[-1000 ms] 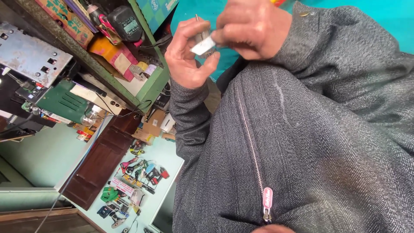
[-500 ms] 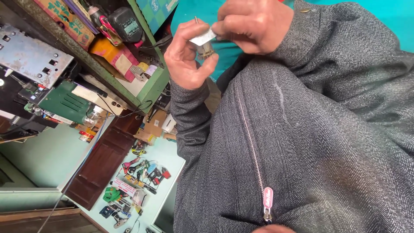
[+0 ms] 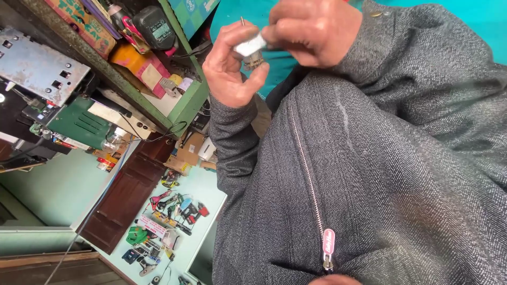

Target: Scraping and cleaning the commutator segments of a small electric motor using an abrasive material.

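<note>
Left hand [image 3: 232, 66]: raised before the chest, fingers [image 3: 228, 37] curled, thumb and forefinger pinching the small motor [image 3: 252, 59].
Right hand [image 3: 316, 29]: just beside the left, fingers pressed together, pinching a white strip [image 3: 249, 45] against the motor's top.
Small motor: grey, cylindrical, held between both hands; a thin shaft [image 3: 242, 20] projects upward.
Jacket [image 3: 380, 169]: grey herringbone, zip [image 3: 328, 248] closed.
Green shelf [image 3: 179, 100]: left of hands, crowded with boxes and a battery pack [image 3: 154, 26].
</note>
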